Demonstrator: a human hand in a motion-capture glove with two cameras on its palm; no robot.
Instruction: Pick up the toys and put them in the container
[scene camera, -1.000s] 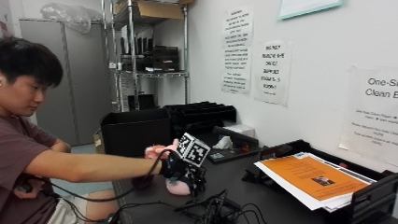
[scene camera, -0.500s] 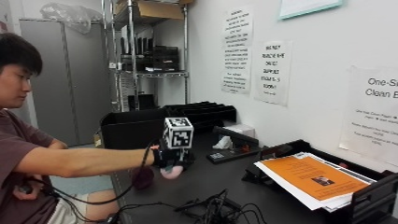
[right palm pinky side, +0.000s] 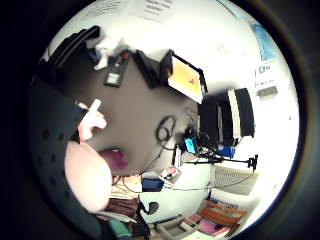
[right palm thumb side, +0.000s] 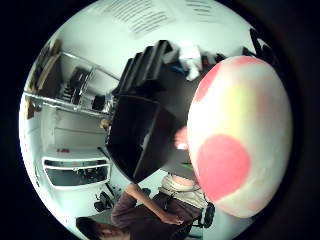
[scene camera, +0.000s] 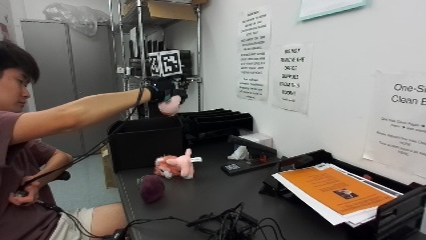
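In the outside view my gloved right hand (scene camera: 165, 91) is raised high and grips a round white toy with pink-red spots (scene camera: 170, 105), held in the air above the black container (scene camera: 143, 142) at the table's left end. The thumb side palm view is largely filled by that spotted toy (right palm thumb side: 235, 135), with the black container (right palm thumb side: 142, 140) below it. A pink plush toy (scene camera: 176, 165) and a dark purple toy (scene camera: 152, 188) lie on the table just in front of the container. The little finger side palm view shows the plush (right palm pinky side: 91, 120) and purple toy (right palm pinky side: 116, 158) too.
A stack of papers with an orange cover (scene camera: 336, 192) sits in a black tray at the right. Loose cables (scene camera: 226, 225) lie at the table's near edge. A black stapler-like device (scene camera: 249, 161) and black file trays (scene camera: 216, 121) stand by the wall.
My hand has lifted the spotted toy from table height up and to the left, and it now hangs over the black container. The plush and purple toy on the table are now uncovered.
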